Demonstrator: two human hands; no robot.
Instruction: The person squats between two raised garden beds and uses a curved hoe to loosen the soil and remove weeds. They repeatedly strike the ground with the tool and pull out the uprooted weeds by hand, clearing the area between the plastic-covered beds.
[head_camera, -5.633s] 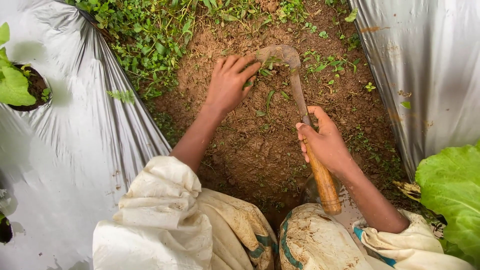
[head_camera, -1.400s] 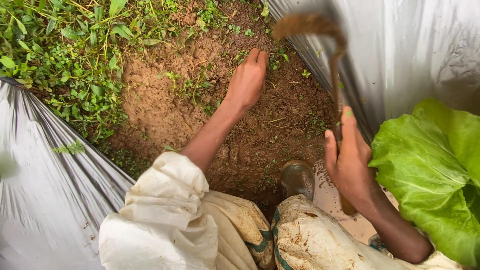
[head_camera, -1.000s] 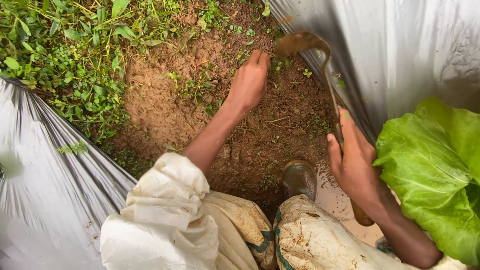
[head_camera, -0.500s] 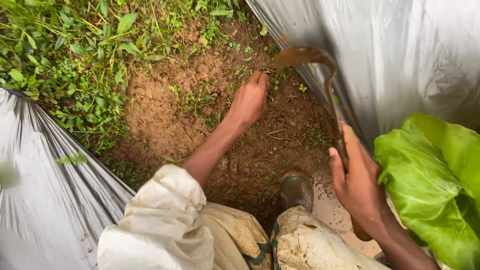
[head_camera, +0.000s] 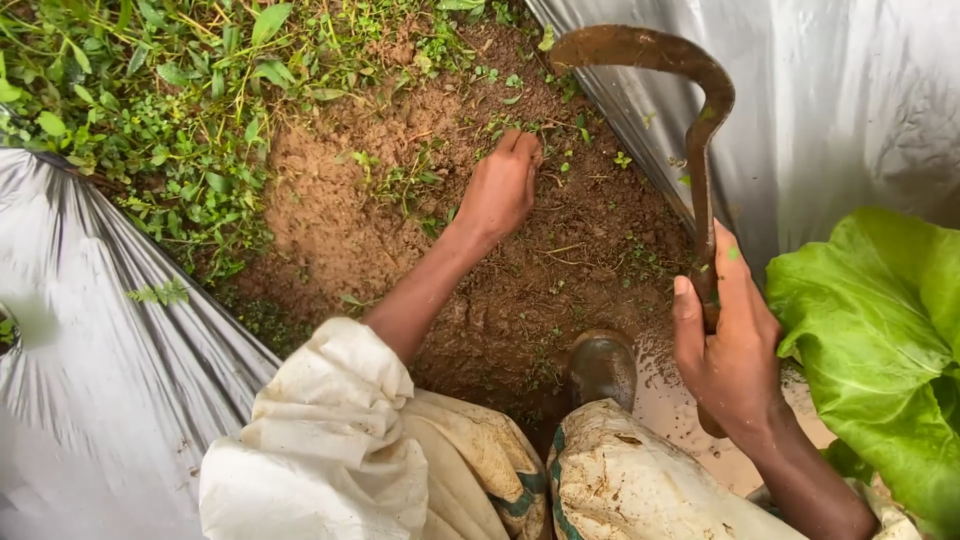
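Observation:
My right hand (head_camera: 728, 345) grips the handle of a rusty curved sickle (head_camera: 668, 75), its hooked blade raised above the soil near the silver plastic sheet on the right (head_camera: 840, 100). My left hand (head_camera: 503, 185) reaches forward and rests with fingers down on the brown soil (head_camera: 330, 210), touching small weeds beside the fingertips. My knees are covered with dirty white sacking (head_camera: 340, 440). A muddy boot toe (head_camera: 603, 365) shows between them.
Dense green weeds (head_camera: 140, 90) cover the upper left. Silver plastic mulch (head_camera: 90, 350) lies on the left. A big green leaf (head_camera: 880, 330) spreads at the right. A wet muddy patch (head_camera: 665, 395) lies by the boot.
The sickle has been lifted up off the soil, blade now higher and nearer the camera. My left hand has stayed on the weeds in the soil.

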